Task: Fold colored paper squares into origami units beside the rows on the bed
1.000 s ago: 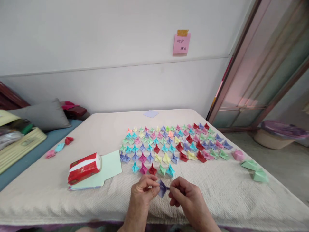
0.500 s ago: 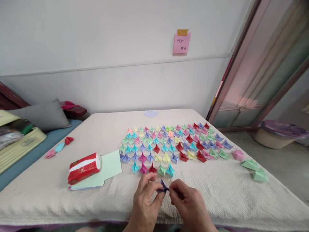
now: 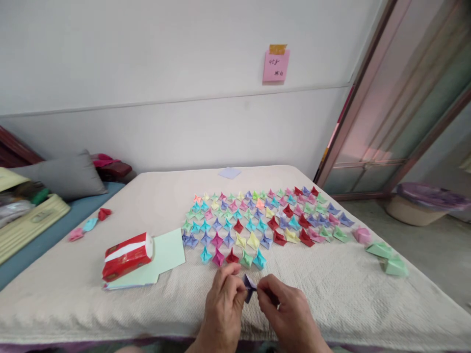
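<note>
A small purple folded paper [image 3: 248,288] is held between my two hands near the front edge of the cloth-covered surface. My left hand [image 3: 224,304] pinches its left side with thumb and fingers. On its right side, the fingertips of my right hand [image 3: 285,306] grip a point of the paper. Just beyond my hands lie rows of small folded paper shapes in many colours, with a red one [image 3: 232,257], a green one [image 3: 246,259] and a cyan one [image 3: 259,259] nearest.
A red packet [image 3: 127,256] rests on light green paper sheets [image 3: 171,251] at the left. Larger green folded pieces [image 3: 396,265] lie at the right edge. A flat purple sheet [image 3: 229,172] is at the back. A bin [image 3: 423,203] stands on the floor at right.
My left fingers have shifted on the purple paper and closed more tightly at its left side, and the paper has turned slightly. My right hand has hardly moved.
</note>
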`<state>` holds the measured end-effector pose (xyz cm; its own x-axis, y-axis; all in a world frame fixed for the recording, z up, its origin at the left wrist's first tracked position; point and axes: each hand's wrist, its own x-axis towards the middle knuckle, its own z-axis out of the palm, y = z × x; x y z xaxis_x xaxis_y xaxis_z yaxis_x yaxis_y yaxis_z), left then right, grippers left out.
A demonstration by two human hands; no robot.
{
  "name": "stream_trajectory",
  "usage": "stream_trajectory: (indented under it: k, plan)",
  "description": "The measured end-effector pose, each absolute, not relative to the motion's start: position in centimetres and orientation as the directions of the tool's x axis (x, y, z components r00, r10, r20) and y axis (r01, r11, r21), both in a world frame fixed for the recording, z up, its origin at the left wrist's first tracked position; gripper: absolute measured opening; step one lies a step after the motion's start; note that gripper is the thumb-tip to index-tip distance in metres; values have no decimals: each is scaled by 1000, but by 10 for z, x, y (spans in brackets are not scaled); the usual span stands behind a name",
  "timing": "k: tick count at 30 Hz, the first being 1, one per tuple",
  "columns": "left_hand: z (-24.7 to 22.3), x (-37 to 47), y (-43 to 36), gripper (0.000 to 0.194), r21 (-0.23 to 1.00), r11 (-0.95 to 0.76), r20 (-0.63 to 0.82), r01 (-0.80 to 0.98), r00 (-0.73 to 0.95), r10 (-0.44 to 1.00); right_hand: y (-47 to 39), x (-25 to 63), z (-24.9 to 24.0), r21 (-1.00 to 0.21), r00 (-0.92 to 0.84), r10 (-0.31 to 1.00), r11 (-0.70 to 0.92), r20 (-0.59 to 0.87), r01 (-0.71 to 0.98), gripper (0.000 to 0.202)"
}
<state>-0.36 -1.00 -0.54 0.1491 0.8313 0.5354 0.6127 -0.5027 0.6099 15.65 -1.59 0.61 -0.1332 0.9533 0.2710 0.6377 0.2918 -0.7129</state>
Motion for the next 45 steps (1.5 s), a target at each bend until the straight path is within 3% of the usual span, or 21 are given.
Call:
stream_trajectory:
  k: [6, 10, 15, 19, 25, 34, 37, 40, 43, 45]
  plan:
    - [-13, -5, -10, 12, 567, -539, 562, 623, 186, 806, -15, 157, 7, -716, -154, 951, 304, 269, 628, 17]
    - [-10, -6, -12, 17, 683, -487, 458, 544, 201, 866, -14, 157, 7, -729, -144, 957, 285, 251, 623, 17]
    - [4, -10, -9, 12, 906, -297, 259, 301, 161, 952, -12, 158, 8, -823, -112, 981, 192, 156, 535, 15]
    - [5, -13, -4, 11, 985, -170, 168, 0, 149, 974, -9, 158, 7, -932, -73, 997, 40, 15, 359, 14]
    - [9, -11, -2, 15, 928, 24, 28, -372, 134, 991, -5, 158, 11, -989, -39, 991, -124, -127, 81, 13]
    - [11, -11, 0, 16, 759, 144, -63, -635, 149, 987, 3, 162, 12, -960, -91, 969, -240, -229, -142, 20]
    - [8, -10, 2, 14, 791, 143, -66, -595, 149, 987, 2, 162, 10, -977, -77, 977, -206, -201, -61, 19]
    - [5, -9, 3, 12, 863, 125, -71, -490, 127, 989, -1, 162, 6, -975, -23, 999, -40, -47, 217, 16]
    - [2, -8, 2, 28, 930, 102, -79, -353, 77, 994, -5, 162, 0, -837, -23, 984, 163, 178, 523, 16]
    - [0, -7, 1, 35, 969, 91, -83, -231, 47, 995, -7, 161, -4, -721, -34, 949, 262, 314, 641, 17]
